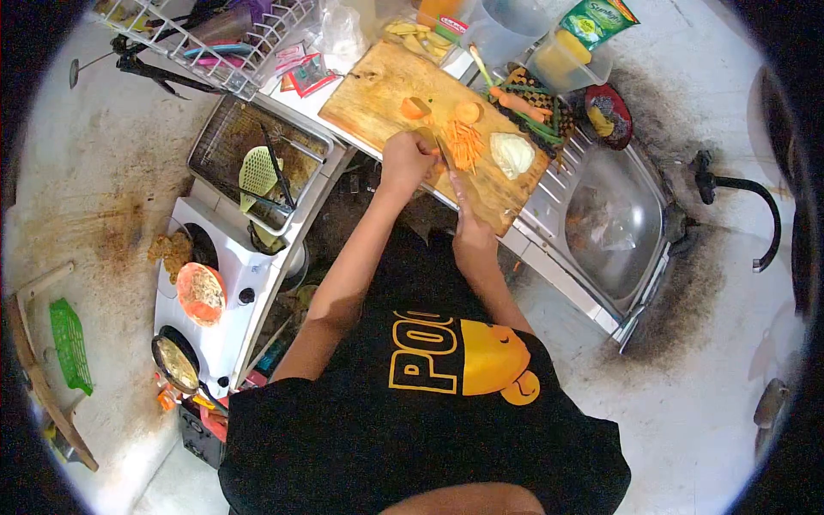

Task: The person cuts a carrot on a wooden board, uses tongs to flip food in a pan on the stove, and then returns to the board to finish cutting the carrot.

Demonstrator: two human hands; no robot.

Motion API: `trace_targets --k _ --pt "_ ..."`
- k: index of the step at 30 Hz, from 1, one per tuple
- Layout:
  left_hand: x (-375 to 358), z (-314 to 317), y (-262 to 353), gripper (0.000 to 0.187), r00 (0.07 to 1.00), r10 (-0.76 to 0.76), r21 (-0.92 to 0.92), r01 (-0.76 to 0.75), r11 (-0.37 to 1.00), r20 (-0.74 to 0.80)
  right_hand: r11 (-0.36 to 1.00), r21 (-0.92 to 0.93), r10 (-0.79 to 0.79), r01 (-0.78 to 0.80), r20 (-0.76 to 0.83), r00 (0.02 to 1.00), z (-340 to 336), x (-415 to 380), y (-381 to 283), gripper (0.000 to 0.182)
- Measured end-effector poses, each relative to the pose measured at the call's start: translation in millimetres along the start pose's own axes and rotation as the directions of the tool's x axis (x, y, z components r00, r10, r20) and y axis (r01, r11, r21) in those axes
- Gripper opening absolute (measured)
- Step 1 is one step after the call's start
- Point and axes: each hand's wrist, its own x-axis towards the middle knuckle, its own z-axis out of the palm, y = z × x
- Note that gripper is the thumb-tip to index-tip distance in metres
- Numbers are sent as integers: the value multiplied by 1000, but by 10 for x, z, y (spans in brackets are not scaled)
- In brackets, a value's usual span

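At upper centre, on the board (378, 94), the left hand (408, 159) is closed on a carrot piece (427, 137) and the right hand (468, 227) grips a knife (446, 159). A pile of strips (466, 142) is cut; two chunks (416, 107) wait uncut.

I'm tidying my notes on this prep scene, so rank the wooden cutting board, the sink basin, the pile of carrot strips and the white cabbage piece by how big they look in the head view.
1. wooden cutting board
2. sink basin, close to the board in apparent size, and the fisheye lens makes that uncertain
3. pile of carrot strips and white cabbage piece: alike, not ranked
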Motion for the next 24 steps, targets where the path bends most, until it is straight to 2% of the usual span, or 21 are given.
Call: trace_targets --k 2,3,4,5,9,11,15,17,18,20,21,23,24 --pt "18 -6 20 19 1000 8 10 -8 1000 21 956 -221 -241 193 -218 946 165 35 135 69" --pt "35 -5 2 19 1000 9 10 -9 1000 29 958 -221 -234 185 -220 947 93 58 9 69" --pt "46 -1 -32 19 999 18 26 -19 999 37 974 -228 -35 21 -57 998 -45 84 -220 71" --pt "53 8 -59 20 999 30 41 -32 999 44 956 -258 170 -138 103 980 -120 111 -348 73" --pt "88 1 -111 20 998 63 43 -65 997 28 981 -139 144 -133 69 987 -8 234 -127 76" --pt "86 -50 -59 18 996 78 73 -81 994 52 998 -30 -65 63 -54 996 -5 215 -20 78" --pt "139 -50 -84 23 994 55 75 -62 995 90 989 -134 -71 57 -108 992 62 114 -68 79" --pt "179 -42 -147 19 985 57 70 -69 995 162 961 -278 -18 0 -61 998 82 133 -111 77" --pt "173 -54 -125 19 984 58 70 -71 995 171 961 -277 -10 -8 -64 998 112 147 -139 77" --pt "150 -62 -53 13 981 -17 -24 22 999 195 949 -312 23 -43 -66 998 150 183 -183 77" --pt "169 -33 -86 13 981 -8 -24 13 1000 192 949 -312 19 -42 -74 997 135 199 -159 77" --pt "187 28 -238 17 986 6 -163 21 986 164 988 -153 -25 14 -72 997 118 221 -83 77" --pt "183 -6 -223 17 986 6 -160 21 987 164 989 -150 -25 15 -71 997 107 216 -115 77"
